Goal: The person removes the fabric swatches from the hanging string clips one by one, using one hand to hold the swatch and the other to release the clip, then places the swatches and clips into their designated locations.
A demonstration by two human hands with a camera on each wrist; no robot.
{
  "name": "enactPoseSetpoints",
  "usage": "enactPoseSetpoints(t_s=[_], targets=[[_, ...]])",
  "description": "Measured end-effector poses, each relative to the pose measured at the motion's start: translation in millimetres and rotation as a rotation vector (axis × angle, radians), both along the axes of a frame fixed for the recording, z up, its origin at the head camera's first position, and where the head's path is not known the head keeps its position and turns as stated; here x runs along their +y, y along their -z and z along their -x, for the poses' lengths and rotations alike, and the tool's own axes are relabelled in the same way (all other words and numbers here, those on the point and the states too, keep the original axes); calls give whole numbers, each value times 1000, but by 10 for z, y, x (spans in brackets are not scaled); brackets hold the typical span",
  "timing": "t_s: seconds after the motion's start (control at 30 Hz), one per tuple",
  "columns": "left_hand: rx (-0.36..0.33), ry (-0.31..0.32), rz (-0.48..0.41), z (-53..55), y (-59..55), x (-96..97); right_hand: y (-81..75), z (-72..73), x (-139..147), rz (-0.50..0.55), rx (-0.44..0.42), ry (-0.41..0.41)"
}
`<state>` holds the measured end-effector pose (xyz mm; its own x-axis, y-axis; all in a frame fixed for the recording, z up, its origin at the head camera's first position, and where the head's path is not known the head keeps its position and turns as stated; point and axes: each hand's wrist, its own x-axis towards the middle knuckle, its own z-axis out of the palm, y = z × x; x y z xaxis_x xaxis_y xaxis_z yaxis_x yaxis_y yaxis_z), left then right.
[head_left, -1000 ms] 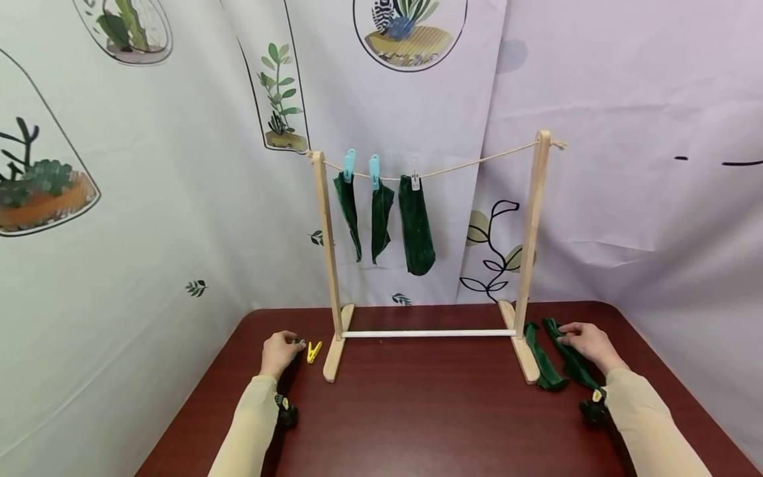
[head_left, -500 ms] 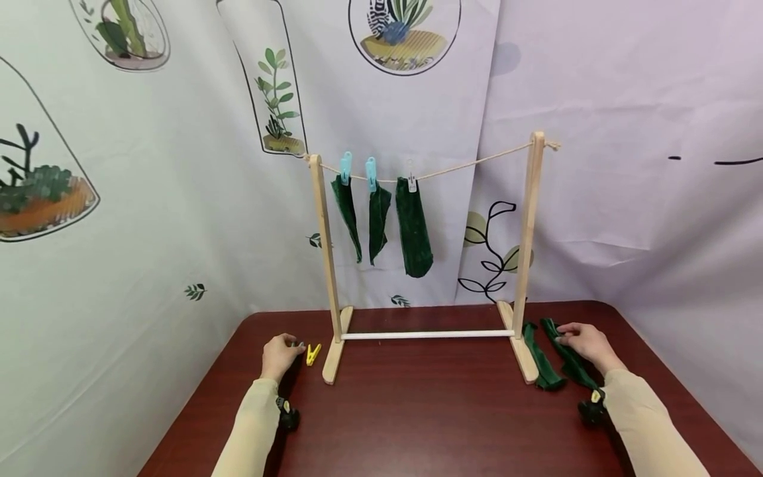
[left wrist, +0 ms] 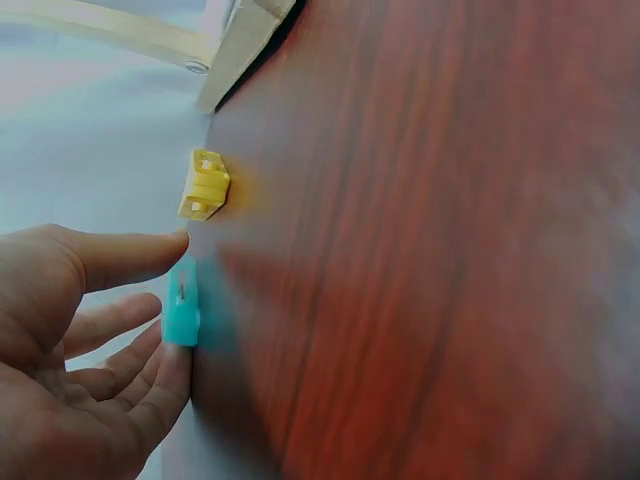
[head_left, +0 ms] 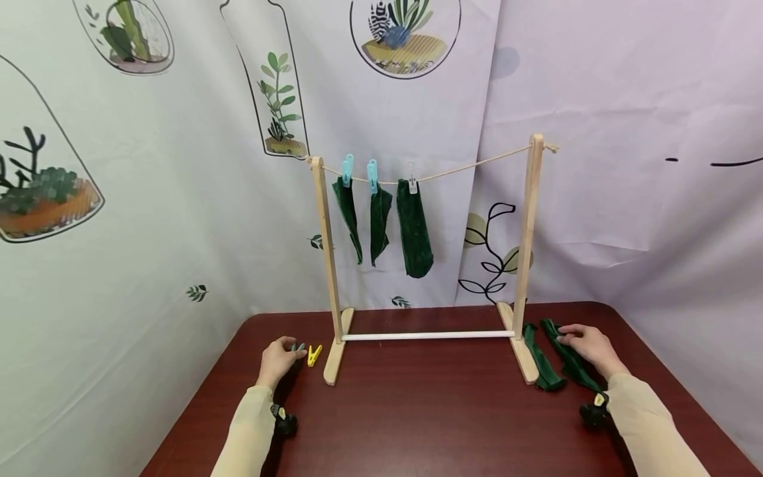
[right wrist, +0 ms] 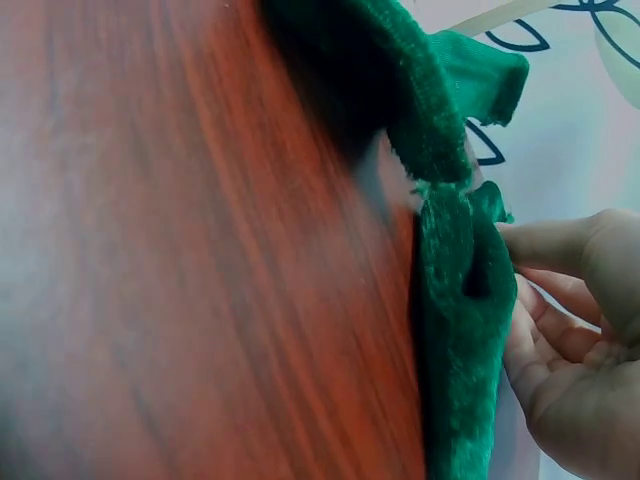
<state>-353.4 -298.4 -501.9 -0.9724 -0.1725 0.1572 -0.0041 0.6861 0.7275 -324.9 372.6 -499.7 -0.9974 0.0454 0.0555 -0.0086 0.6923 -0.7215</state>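
My left hand (head_left: 279,361) is low at the table's left side, thumb and fingers spread around a turquoise clothespin (left wrist: 181,305). The thumb tip is near one end of it, a finger at the other. A yellow clothespin (head_left: 314,356) lies just to the right. At the right side my right hand (head_left: 593,348) pinches the edge of a long green velvet cloth (right wrist: 462,330) lying on the table. A second green cloth (head_left: 544,361) lies beside it, near the stand's foot. Three green cloths (head_left: 414,228) hang from the cord, held by two turquoise clothespins (head_left: 372,176) and a clear clothespin (head_left: 412,179).
A wooden stand (head_left: 527,238) with a sagging cord (head_left: 477,163) between its posts stands at the back of the dark red table (head_left: 417,411). A white rod (head_left: 426,336) joins its feet. A printed curtain (head_left: 179,199) hangs right behind the table.
My left hand has shifted slightly, and more of the turquoise clothespin now shows between its thumb and fingers. The right hand stays at the green cloth. The head view has moved a little.
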Motion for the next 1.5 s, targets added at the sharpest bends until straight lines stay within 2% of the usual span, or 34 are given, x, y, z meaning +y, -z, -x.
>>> enactPoseSetpoints(t_s=[0.17,0.4,0.6,0.7,0.87,1.0,1.1,1.3,1.5], targets=[[-19,5,-33,-82,-15,-105,-14,-74,69,3,5,12],[-24,-27,5,-172,-54,-303,-93,-147,197,42,5,-37],[-39,-18,-28,-217,-207,-356,-208,-214,251,55,13,-56],[-28,-8,-67,-214,-372,-333,-307,-212,217,44,43,-50],[20,21,-101,-179,-749,-256,-523,-185,100,37,90,-46],[96,49,-75,-169,-1062,-182,-741,-181,1,27,136,-45],[167,56,-46,-179,-1270,-122,-927,-198,-59,37,217,-39],[263,75,-31,-178,-1603,62,-1245,-266,-192,144,382,-11],[360,130,-32,-142,-1888,357,-1483,-295,-430,167,462,-33]])
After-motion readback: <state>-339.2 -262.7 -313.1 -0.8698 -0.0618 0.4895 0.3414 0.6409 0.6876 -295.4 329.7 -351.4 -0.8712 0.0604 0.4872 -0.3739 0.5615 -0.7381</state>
